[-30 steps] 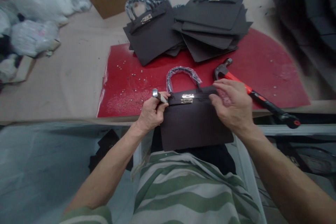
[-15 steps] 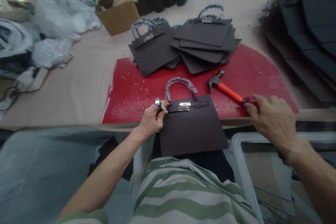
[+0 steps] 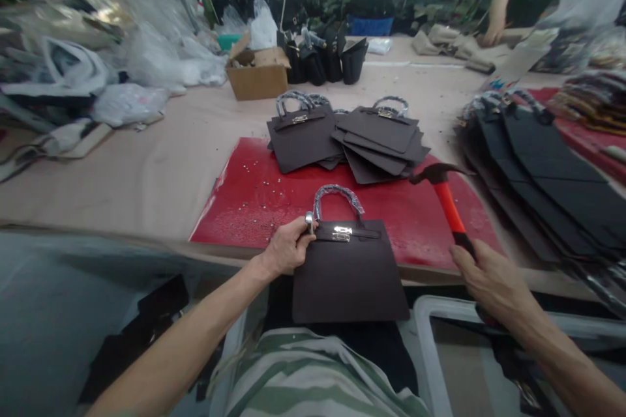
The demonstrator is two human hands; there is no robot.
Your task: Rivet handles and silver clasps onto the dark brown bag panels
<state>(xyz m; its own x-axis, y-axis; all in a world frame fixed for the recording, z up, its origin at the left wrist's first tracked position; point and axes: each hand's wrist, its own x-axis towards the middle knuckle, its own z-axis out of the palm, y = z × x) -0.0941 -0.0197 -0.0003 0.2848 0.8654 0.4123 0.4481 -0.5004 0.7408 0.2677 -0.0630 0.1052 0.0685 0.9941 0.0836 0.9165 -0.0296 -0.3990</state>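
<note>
Lifted the hammer (image 3: 446, 202) off the red mat (image 3: 227, 208) since half a second ago, swinging its head up to eleven o'clock of the right hand (image 3: 493, 281), wrapped round the dark grip. Pinches a metal-topped tool (image 3: 310, 221) in the left hand (image 3: 288, 249), at eleven o'clock on the dark bag panel (image 3: 349, 283). Has that panel lying over the front edge of the bench (image 3: 151, 163), overhanging toward six o'clock above the lap.

Could strike the left hand with an off-centre blow, given how little tool stands above the pinch. Could skid toward three o'clock and scar the shiny clasp (image 3: 342, 232). Might rock or shift the panel, steadying only one corner. Might clip the stacked panels (image 3: 379, 137) near twelve o'clock on a wide swing. Cannot tell whether the tool's hidden lower end sits square.
</note>
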